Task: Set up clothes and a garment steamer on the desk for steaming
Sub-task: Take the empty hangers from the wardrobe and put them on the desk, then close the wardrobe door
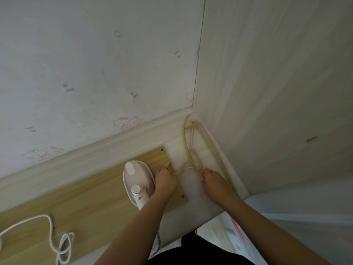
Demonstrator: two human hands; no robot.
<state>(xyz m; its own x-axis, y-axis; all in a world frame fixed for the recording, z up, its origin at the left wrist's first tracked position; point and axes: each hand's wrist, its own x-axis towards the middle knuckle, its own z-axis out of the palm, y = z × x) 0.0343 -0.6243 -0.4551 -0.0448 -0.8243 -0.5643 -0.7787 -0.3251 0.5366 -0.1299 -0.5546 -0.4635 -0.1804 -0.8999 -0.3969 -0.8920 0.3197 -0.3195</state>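
Hands (165,179) (214,181) gripping yellow hangers (193,159) on desk (95,192), steamer (137,180) beside

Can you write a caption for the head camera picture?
Left hand and right hand grip a yellow-green plastic hanger on the pale desk beside a white garment steamer.

White steamer (136,176) beside flat yellow hanger (193,162)

Olive yellow hanger (193,155) in both grips; beneath it, pale pink hangers (191,138), perhaps striped. Left of the left hand (165,181), creamy-pink steamer (136,180) on honey wood-grain board (86,197). Farther left, white cord (51,232). Beyond, whitish wallpaper (76,73), faint pink cartoon cats.
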